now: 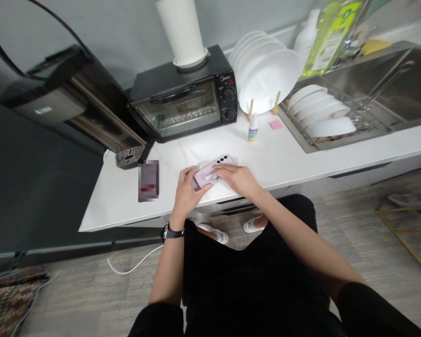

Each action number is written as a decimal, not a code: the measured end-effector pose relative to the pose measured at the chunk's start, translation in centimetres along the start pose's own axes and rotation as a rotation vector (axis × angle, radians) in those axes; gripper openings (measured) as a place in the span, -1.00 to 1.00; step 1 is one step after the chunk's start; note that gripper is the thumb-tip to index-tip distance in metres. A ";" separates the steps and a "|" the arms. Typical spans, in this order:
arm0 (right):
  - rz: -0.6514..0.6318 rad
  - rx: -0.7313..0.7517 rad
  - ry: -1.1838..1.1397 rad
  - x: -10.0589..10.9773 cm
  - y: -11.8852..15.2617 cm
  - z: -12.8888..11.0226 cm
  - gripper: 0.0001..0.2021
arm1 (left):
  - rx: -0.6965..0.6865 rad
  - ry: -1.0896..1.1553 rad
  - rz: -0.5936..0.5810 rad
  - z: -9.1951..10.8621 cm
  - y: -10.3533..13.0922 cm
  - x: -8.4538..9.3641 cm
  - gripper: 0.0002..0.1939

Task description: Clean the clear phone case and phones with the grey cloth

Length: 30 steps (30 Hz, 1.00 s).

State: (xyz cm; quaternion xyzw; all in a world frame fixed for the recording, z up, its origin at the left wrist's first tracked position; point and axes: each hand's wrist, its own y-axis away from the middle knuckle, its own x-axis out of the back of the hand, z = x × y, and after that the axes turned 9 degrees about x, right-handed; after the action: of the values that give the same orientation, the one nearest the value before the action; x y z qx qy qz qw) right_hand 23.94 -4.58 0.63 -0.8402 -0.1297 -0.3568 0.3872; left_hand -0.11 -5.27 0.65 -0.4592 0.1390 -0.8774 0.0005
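A pale lilac phone (201,177) lies back side up on the white counter (126,213), its dark camera lenses at the far right end. My left hand (186,193) grips its left end, thumb on the near edge and fingers on the far side. With fingers bent together, my right hand (241,180) presses a small white wipe (212,177) on the phone's back. Some whitish material, too unclear to name, shows under the phone's far edge. Beyond my hands stands a small white spray bottle (253,128) with a blue and yellow label.
A blurred-out dark flat object (148,180) lies at left, near a tall dispenser (101,107). Behind stand a toaster oven (185,105) and racked white plates (268,79). A pink paper (276,124) lies beside the sink (382,100), which holds white bowls (319,110).
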 end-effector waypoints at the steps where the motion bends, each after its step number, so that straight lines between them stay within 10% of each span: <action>1: 0.097 -0.052 -0.045 0.7 0.5 0.5 -0.68 | 0.004 -0.028 0.019 0.1 0.1 0.0 -0.28; 8: 0.611 -0.439 -0.321 3.1 2.0 2.1 -0.60 | 0.053 -0.110 0.204 1.4 1.1 -0.8 -0.37; 14: 0.617 -0.491 -0.403 3.2 1.8 2.2 -0.55 | 0.295 0.184 0.168 2.0 1.6 -0.9 -0.51; 25: 0.782 -0.435 -0.198 3.3 1.1 0.5 -0.73 | 0.217 0.240 0.101 2.0 2.5 -1.1 -0.76; 30: 0.503 -0.213 -0.013 1.1 0.2 -2.5 -0.61 | 0.152 0.234 0.071 1.9 2.5 -1.0 -0.76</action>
State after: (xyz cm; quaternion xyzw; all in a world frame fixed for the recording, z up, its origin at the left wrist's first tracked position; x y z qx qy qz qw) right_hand 23.55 -6.59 2.41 -0.8842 0.1189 -0.2555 0.3725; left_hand 1.71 -8.00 0.31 -0.3473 0.0875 -0.9323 0.0504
